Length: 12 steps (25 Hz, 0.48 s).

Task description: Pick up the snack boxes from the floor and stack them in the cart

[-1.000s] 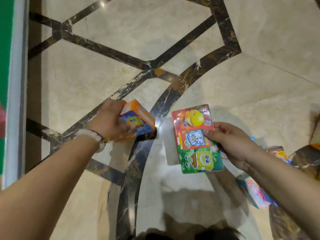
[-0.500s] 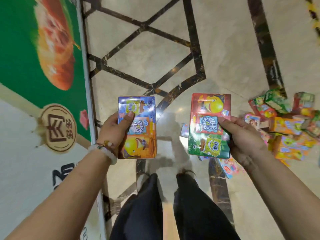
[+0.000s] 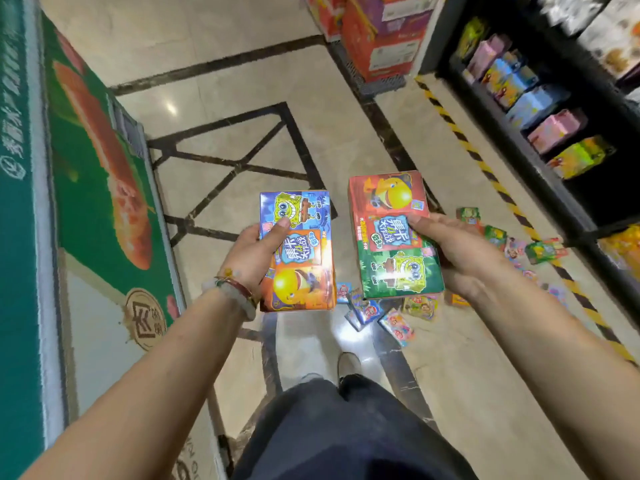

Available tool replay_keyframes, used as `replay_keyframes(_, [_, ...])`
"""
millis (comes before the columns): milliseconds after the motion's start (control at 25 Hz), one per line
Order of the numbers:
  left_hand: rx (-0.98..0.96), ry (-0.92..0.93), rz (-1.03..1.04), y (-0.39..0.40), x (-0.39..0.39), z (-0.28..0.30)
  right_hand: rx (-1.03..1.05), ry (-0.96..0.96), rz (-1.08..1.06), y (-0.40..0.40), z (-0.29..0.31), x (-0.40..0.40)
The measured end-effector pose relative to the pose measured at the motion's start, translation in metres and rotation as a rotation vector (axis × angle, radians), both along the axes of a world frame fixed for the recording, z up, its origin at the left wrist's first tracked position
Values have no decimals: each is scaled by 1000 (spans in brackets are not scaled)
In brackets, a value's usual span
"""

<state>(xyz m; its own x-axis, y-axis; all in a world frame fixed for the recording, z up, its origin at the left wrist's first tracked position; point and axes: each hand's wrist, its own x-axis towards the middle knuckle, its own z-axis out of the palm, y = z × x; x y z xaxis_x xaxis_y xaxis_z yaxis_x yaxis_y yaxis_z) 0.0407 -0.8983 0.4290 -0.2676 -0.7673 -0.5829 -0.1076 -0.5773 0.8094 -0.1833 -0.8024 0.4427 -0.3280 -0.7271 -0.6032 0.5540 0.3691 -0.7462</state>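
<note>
**Two boxes up, a scatter of boxes on the floor**

Down at six o'clock, dark trousers and a shoe planted on the marble floor. Both bare forearms reach up from the bottom corners.

Left hand, beaded bracelets on the wrist, grips the blue-and-orange snack box along its left edge: thumb laid across the printed face, the other fingers hidden behind it. The box is held face-up, long side running toward twelve o'clock.

Right hand holds the red-and-green snack box from its right edge, thumb pressed on the front label, fingers wrapped under where they cannot be seen. The two boxes sit side by side in the air, a narrow gap between them, not touching.

Just beyond and below them, from five round to three o'clock, the loose snack boxes lie scattered on the floor, some flat, some tipped, trailing right toward a yellow-and-black hazard stripe.

At nine o'clock, a green-and-white printed panel with a round seal runs along the left side. At two o'clock, a dark shelf of coloured packets. Far off at one o'clock, stacked red-and-purple cartons on a dark base. No view of the cart, so where it stands cannot be told.
</note>
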Motion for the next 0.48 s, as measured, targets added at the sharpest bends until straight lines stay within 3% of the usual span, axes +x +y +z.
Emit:
replay_keyframes(320, [73,159,-348,17,-40,47,-71,45,-398,116,38,15])
replay_keyframes(480, [142,155,-576,51,-64,56,-71,39,-655,188,46,38])
